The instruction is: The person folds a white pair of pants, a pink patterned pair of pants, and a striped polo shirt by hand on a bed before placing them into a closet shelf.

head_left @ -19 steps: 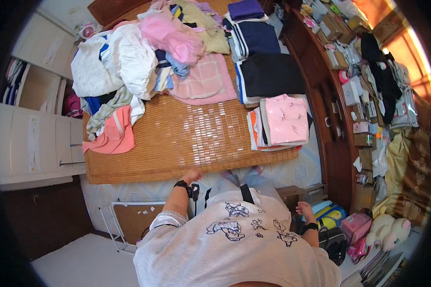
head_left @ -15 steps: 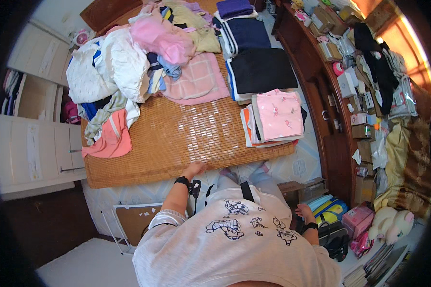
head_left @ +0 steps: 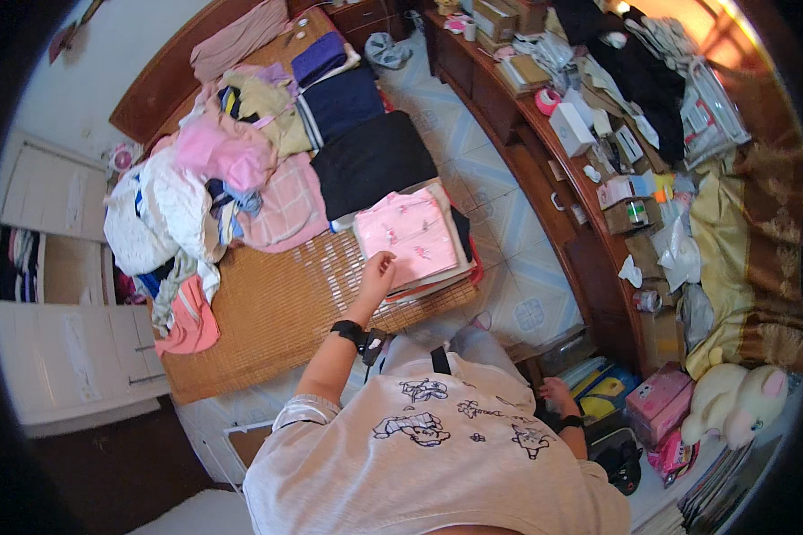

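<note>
My left hand is stretched forward over the near left edge of a folded pink garment with small printed figures. Its fingers are slightly bent and hold nothing; whether they touch the cloth I cannot tell. That garment tops a stack of folded clothes at the bed's near right corner. Behind it lie a folded black piece, a navy one and a purple one. My right hand hangs at my right side, loosely open and holding nothing, near a blue and yellow bag.
A loose heap of clothes covers the bed's far left, by a white cabinet. The bed has a woven mat. Along the right runs a wooden unit crowded with boxes and bags. A plush toy sits at the lower right.
My left hand has moved forward and up to the folded pink garment. The view has turned to the right, so the bed and stacks appear farther left. My right hand still hangs at my side.
</note>
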`<state>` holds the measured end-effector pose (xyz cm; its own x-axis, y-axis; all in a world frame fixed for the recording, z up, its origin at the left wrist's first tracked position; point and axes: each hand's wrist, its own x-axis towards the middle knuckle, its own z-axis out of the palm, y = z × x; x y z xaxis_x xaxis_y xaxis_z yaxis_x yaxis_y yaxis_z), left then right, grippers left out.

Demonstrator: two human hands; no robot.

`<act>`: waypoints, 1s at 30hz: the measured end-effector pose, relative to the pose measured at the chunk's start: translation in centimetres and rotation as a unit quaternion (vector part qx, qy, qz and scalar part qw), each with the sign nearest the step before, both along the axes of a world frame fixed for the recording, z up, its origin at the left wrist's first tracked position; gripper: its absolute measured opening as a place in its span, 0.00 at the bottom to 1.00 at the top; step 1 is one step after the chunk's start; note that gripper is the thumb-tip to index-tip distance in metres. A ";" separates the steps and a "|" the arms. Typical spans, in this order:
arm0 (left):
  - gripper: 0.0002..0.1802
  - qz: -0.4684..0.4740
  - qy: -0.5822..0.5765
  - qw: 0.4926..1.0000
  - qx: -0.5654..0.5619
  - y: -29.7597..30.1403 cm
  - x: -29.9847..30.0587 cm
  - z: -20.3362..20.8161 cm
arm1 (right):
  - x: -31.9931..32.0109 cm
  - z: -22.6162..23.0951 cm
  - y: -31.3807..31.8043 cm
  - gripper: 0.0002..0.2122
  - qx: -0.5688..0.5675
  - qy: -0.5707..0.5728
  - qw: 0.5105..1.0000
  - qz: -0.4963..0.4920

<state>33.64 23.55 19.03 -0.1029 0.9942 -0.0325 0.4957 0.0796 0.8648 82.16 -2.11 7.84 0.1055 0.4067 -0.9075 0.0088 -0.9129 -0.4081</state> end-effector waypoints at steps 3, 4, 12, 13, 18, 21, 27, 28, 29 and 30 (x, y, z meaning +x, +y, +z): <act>0.08 -0.082 0.038 0.995 0.041 3.5 4.4 0.7 | 4.4 -1.3 0.0 0.10 0.074 -0.018 0.996 -0.040; 0.08 -0.088 0.029 0.994 0.065 4.1 5.5 0.8 | 5.4 -1.0 -0.2 0.10 0.068 -0.022 0.996 -0.044; 0.09 -0.049 0.144 0.979 0.132 13.1 6.1 2.0 | 5.9 -0.7 2.5 0.08 0.165 -0.010 0.985 -0.051; 0.10 -0.039 0.156 0.979 0.127 14.6 5.7 1.8 | 6.3 -0.6 2.8 0.08 0.159 -0.010 0.986 -0.056; 0.17 0.017 0.218 0.975 0.047 20.6 4.4 0.2 | 8.3 2.1 5.2 0.11 0.143 -0.097 0.977 0.125; 0.24 0.074 0.263 0.962 -0.013 23.8 2.8 -0.6 | 10.8 3.6 7.7 0.11 0.078 -0.114 0.982 0.130; 0.50 0.136 0.271 0.926 -0.223 27.3 3.0 -2.1 | 15.1 5.9 12.9 0.11 0.068 -0.171 0.965 0.185; 0.52 0.124 0.290 0.908 -0.276 27.2 3.6 -2.0 | 15.4 6.7 14.9 0.10 0.045 -0.121 0.980 0.153; 0.52 0.124 0.305 0.891 -0.313 27.4 4.4 -1.6 | 16.5 6.1 15.8 0.10 0.072 -0.153 0.960 0.222; 0.52 0.116 0.316 0.882 -0.331 27.3 4.8 -1.3 | 16.9 6.1 17.2 0.10 0.067 -0.152 0.959 0.230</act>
<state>38.45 50.85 17.70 -0.5057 0.7291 -0.4612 0.7662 0.6253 0.1484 99.07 15.13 13.99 0.1384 0.5844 -0.7995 0.5356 -0.7232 -0.4359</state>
